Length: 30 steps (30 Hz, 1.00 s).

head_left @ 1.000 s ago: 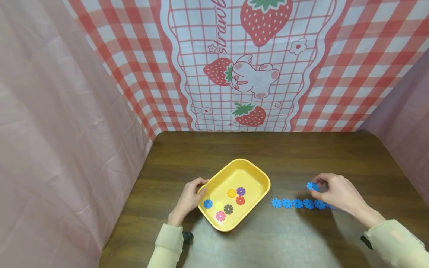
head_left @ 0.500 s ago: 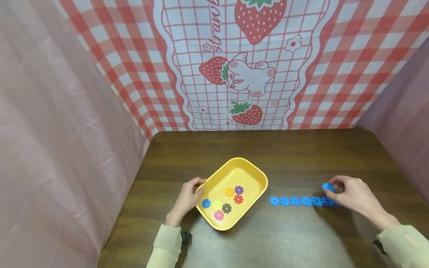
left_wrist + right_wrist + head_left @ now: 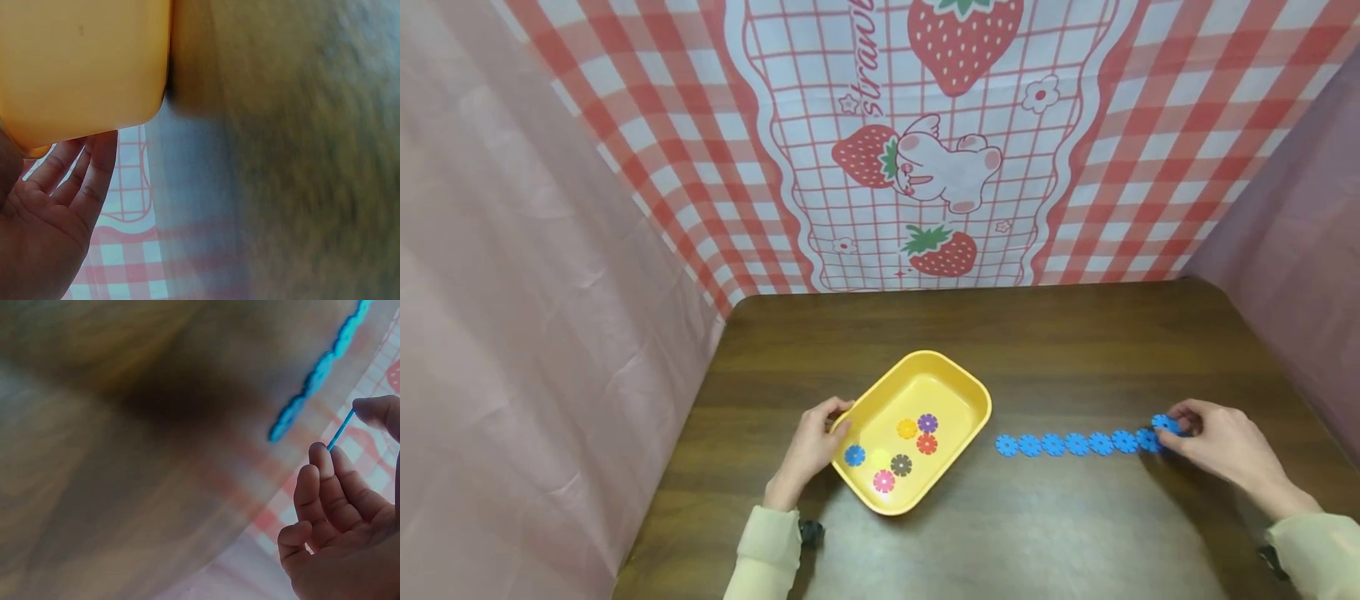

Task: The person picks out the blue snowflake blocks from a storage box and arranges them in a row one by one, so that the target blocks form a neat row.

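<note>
My left hand (image 3: 808, 450) grips the left rim of a yellow plastic tray (image 3: 936, 398), thumb at the rim and fingers against the outer wall. Seen in the left wrist view, the fingers (image 3: 94, 172) lie along the tray's wall (image 3: 81, 69). Between thumb and fingertips, my right hand (image 3: 1232, 446) pinches a blue notched snowflake disc (image 3: 1163, 423). That disc appears edge-on in the right wrist view, raised above the table. It overlaps the right end of a row of several blue snowflake discs (image 3: 1052, 444) in the head view; the fingers partly hide that end.
Inside the tray lie several loose discs: a blue one (image 3: 854, 455), a pink one (image 3: 883, 481), a dark one (image 3: 901, 465), a red one (image 3: 927, 443) and others. A brown wooden table (image 3: 1000, 533) carries everything. Behind it hangs a strawberry-print checked cloth (image 3: 940, 192), with pink curtains at both sides.
My right hand has moved right along the row with the pinched blue disc, to the row's right end. The left hand keeps its grip on the tray; the head view shifted slightly.
</note>
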Available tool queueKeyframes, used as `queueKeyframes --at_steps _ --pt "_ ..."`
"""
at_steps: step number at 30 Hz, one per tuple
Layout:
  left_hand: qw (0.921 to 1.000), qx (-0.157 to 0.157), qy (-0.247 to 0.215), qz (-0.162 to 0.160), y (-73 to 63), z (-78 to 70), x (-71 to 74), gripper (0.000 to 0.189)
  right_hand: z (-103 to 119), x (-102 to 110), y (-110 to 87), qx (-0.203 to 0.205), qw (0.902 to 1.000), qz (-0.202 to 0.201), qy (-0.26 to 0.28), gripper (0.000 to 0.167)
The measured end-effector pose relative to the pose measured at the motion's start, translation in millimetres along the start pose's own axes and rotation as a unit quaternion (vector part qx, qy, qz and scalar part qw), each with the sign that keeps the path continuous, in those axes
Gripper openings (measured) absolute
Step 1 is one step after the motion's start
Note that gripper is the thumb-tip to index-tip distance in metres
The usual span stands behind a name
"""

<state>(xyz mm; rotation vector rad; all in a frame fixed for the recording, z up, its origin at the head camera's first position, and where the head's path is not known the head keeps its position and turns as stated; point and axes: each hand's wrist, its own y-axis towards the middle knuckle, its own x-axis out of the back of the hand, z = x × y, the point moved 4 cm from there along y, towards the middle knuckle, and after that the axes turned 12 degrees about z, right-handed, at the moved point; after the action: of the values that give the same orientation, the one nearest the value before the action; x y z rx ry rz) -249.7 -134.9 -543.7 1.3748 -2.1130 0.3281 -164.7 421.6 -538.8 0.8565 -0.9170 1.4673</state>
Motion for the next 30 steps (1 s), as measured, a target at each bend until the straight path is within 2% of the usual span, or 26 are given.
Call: queueKeyframes --at_steps 10,14,17,24,30 --pt "1.0000 -0.006 0.002 -0.001 -2.3 1.4 2.4 0.017 -28 7 -6.5 -0.060 0.9980 0.016 -0.013 0.047" --pt "1.0000 0.006 0.001 0.004 -2.8 -0.3 2.8 0.017 -39 7 -8.7 -0.076 0.9968 0.022 -0.011 0.049" --pt "0.9999 0.011 0.001 0.007 -3.0 -1.1 2.8 0.016 -44 6 -10.9 -0.079 0.9965 0.025 -0.010 0.050" --pt "1.0000 -0.005 0.002 0.004 -1.7 -1.9 1.7 0.015 -49 2 -15.4 -0.089 0.9954 0.037 -0.005 0.055" --pt "0.9999 -0.001 0.006 0.008 -0.2 -1.3 0.2 0.015 -49 -2 -17.2 -0.067 0.9976 0.019 -0.003 0.049"
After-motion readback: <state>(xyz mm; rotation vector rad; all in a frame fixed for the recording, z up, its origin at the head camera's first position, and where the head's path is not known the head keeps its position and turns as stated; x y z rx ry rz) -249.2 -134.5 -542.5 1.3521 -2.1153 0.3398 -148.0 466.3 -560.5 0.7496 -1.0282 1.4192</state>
